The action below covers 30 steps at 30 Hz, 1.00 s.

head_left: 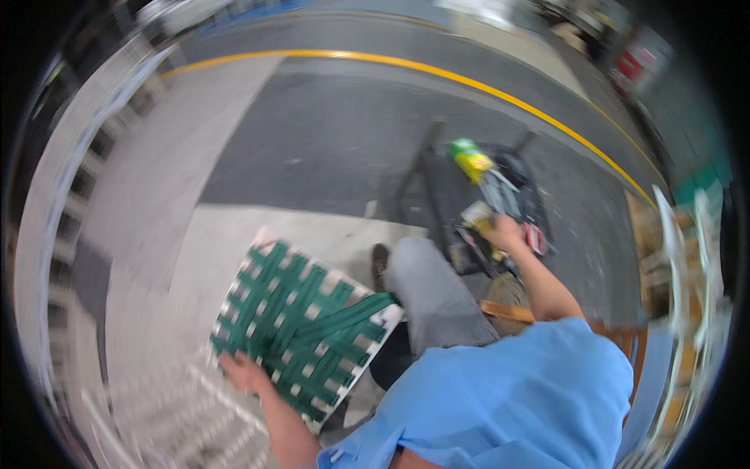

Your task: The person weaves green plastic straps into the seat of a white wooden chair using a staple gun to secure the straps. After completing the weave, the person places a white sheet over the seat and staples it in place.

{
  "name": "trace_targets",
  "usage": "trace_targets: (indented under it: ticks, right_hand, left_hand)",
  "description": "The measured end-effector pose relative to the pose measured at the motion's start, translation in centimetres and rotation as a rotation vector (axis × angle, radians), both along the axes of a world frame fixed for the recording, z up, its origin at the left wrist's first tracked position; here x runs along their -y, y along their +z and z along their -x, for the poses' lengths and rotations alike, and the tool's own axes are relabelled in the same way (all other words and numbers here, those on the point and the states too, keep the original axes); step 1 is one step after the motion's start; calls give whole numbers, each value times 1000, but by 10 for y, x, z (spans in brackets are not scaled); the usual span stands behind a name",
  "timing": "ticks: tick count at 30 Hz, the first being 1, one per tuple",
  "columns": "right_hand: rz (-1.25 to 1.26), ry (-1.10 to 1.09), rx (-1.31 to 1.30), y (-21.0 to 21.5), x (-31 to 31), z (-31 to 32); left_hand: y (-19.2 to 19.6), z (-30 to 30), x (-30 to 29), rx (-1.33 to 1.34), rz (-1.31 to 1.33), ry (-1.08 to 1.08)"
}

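Observation:
A square white frame woven with green webbing straps leans tilted beside my left leg. Several loose strap ends lie across its weave toward the right corner. At the frame's lower left edge, my left hand grips the rim, its fingers over the webbing. My right hand reaches out among tools on a dark chair or stand. Close to its fingers are a small pale block and something yellow. Motion blur hides whether those fingers hold anything.
A green and yellow packet and grey strips lie on the dark stand, with a red-handled tool near its right edge. White slatted furniture lines the left side. A yellow line curves across the grey floor.

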State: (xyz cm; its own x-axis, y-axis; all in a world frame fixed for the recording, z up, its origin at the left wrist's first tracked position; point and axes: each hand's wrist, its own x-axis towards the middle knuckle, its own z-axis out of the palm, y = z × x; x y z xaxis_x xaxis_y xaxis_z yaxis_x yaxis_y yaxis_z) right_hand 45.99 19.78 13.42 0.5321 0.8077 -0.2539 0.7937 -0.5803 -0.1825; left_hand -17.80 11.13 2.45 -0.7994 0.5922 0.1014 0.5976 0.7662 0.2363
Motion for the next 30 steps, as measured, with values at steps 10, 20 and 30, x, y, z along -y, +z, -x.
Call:
trace_targets:
  ticks: [10,20,30]
  right_hand:
    - [-130,276,-539,11,-15,19]
    - [219,967,-1025,118,-87,398]
    - [601,1193,-942,15,-50,649]
  left_hand:
    - [16,21,21,174,-52,55]
    - [14,23,25,175,-197,64]
    - [4,30,27,295,-412,54]
